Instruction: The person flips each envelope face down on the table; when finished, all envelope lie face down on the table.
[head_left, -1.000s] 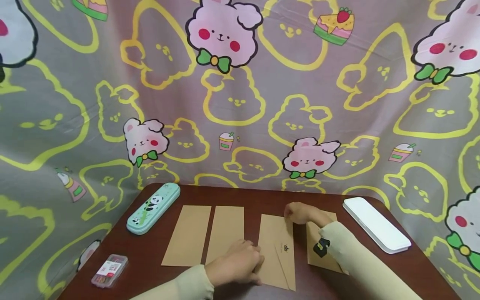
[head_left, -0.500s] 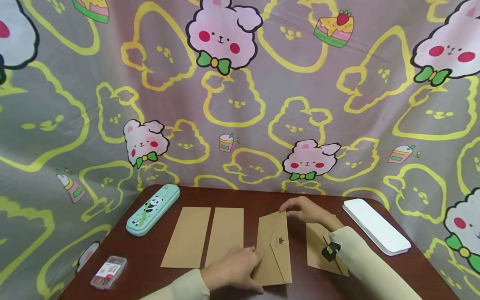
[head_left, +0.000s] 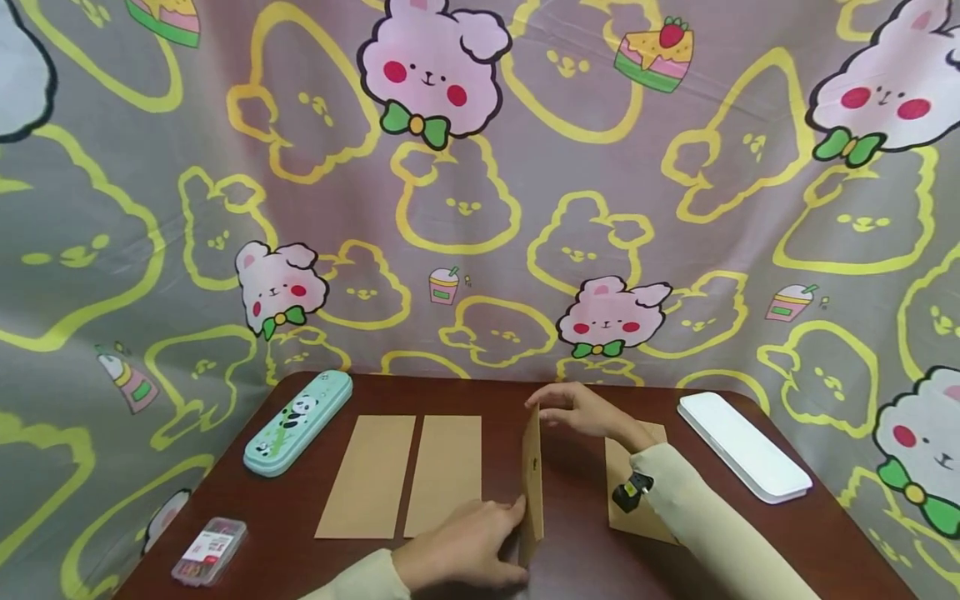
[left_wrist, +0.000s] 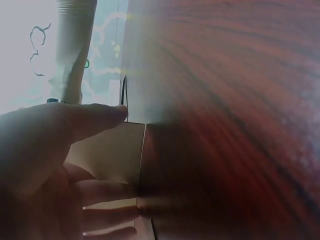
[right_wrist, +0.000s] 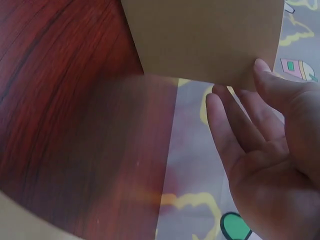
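A brown kraft envelope (head_left: 532, 479) stands on its long edge on the dark table, turned nearly edge-on in the head view. At its far top corner my right hand (head_left: 588, 410) pinches it, the thumb (right_wrist: 270, 82) on one face and the fingers behind. My left hand (head_left: 465, 542) is at its near end, with fairly straight fingers (left_wrist: 107, 192) touching it low down and the thumb at the near edge. Two more envelopes lie flat to the left, the outer one (head_left: 367, 475) and the inner one (head_left: 450, 462). Another envelope (head_left: 637, 523) lies partly under my right forearm.
A mint pencil case (head_left: 300, 425) with a panda print lies at the far left. Nearer is a small clear plastic box (head_left: 210, 550) with a label. A white case (head_left: 742, 446) lies at the right. Behind the table (head_left: 570, 533) hangs a cartoon-patterned curtain (head_left: 480, 167).
The envelope has gone from lying flat, flap side up, to standing upright on its left long edge. My right hand lifted its right side and moved left; my left hand stayed by its left side.
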